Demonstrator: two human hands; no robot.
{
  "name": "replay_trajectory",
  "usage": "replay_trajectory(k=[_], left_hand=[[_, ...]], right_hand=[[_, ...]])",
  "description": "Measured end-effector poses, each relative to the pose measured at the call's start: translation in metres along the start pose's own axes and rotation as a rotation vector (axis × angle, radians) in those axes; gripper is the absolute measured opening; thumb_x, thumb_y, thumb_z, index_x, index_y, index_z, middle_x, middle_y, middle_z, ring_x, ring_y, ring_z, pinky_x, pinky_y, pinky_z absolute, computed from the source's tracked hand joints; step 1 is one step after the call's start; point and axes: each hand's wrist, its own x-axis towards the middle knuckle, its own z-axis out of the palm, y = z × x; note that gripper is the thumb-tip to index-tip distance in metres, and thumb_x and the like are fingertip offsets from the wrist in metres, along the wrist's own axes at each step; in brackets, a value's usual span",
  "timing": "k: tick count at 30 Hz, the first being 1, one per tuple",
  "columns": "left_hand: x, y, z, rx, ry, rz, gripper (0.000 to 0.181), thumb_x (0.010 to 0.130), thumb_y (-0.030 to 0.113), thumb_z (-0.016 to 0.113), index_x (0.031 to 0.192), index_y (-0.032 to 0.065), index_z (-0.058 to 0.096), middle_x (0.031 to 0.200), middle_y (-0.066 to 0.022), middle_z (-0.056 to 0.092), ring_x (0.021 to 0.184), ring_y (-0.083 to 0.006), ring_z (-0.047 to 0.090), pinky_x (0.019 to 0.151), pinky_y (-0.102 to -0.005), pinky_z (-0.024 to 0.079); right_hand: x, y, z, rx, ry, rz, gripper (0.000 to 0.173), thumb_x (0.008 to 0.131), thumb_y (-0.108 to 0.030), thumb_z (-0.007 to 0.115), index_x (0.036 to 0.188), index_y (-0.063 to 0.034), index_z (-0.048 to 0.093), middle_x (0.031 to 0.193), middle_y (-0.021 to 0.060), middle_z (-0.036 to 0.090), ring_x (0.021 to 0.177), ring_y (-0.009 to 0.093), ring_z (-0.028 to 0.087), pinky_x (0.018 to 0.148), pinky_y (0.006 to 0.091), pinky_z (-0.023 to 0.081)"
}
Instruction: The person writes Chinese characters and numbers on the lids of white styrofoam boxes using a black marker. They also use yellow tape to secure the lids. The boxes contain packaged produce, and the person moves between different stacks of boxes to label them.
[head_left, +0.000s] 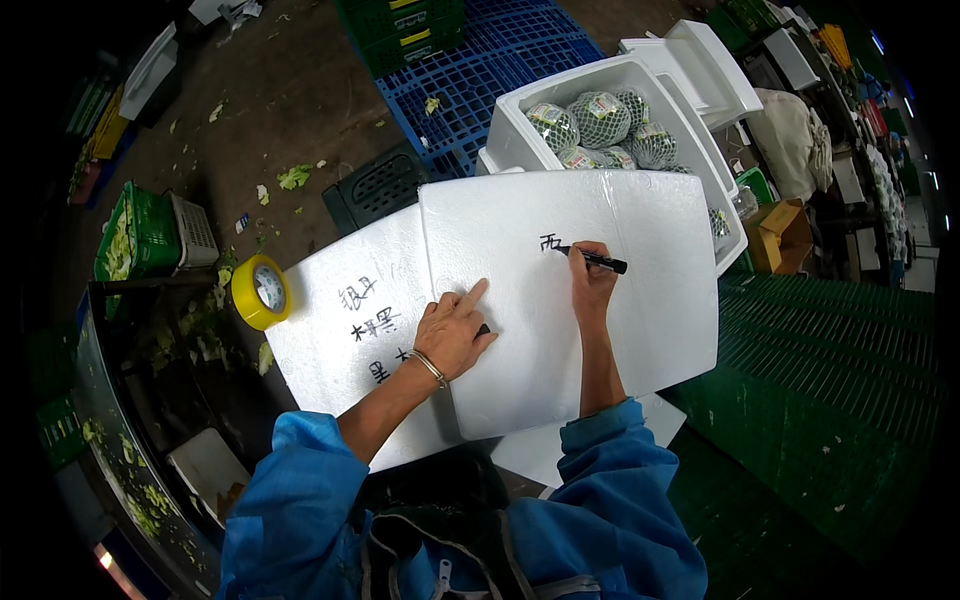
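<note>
My right hand (592, 281) grips a black marker pen (604, 262), its tip at a black handwritten mark on a white foam lid (525, 375). My left hand (454, 330) lies on the same lid near its left edge, forefinger extended, with a small black thing, probably the marker's cap, held by the thumb. Beneath and to the left is another white foam lid (322, 277) bearing several lines of black writing. A roll of yellow tape (260, 292) stands at its left corner. Behind the lids, a white foam box (517, 120) holds several round, net-wrapped items (600, 120) with labels.
A blue plastic pallet (487, 52) carries stacked dark green crates (409, 37) beyond the lids. A green basket of leaves (154, 232) is at left. Green ribbed plastic panels (810, 345) lie at right, near an open cardboard box (780, 236). Leaf scraps lie on the floor.
</note>
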Motion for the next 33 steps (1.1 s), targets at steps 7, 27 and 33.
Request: replay_trajectory(k=[7, 27, 33], left_hand=[[0.000, -0.002, 0.003, 0.001, 0.025, 0.015, 0.026, 0.077, 0.029, 0.069, 0.075, 0.0030, 0.067, 0.143, -0.0088, 0.041, 0.103, -0.0247, 0.048, 0.084, -0.0346, 0.042], [-0.001, 0.002, 0.007, 0.010, 0.057, 0.009, 0.025, 0.074, 0.028, 0.072, 0.075, 0.0041, 0.066, 0.144, -0.0082, 0.039, 0.105, -0.0254, 0.047, 0.087, -0.0351, 0.040], [0.000, 0.003, 0.007, 0.020, 0.058, 0.007, 0.024, 0.074, 0.027, 0.073, 0.074, 0.0037, 0.066, 0.144, -0.0093, 0.039, 0.105, -0.0286, 0.048, 0.087, -0.0362, 0.041]], right_hand=[[-0.004, -0.001, -0.002, -0.024, -0.098, 0.001, 0.003, 0.083, 0.000, 0.060, 0.081, -0.0010, 0.058, 0.072, -0.0022, 0.053, 0.064, 0.003, 0.046, 0.057, 0.0198, 0.038], [0.036, 0.000, -0.030, -0.011, 0.050, 0.023, 0.010, 0.085, -0.007, 0.064, 0.093, -0.0009, 0.062, 0.074, -0.0028, 0.054, 0.067, 0.003, 0.045, 0.062, 0.0174, 0.036], [0.040, 0.003, -0.034, -0.009, 0.123, -0.014, 0.008, 0.085, -0.006, 0.064, 0.091, -0.0015, 0.062, 0.074, -0.0045, 0.054, 0.067, 0.001, 0.044, 0.060, 0.0167, 0.034]])
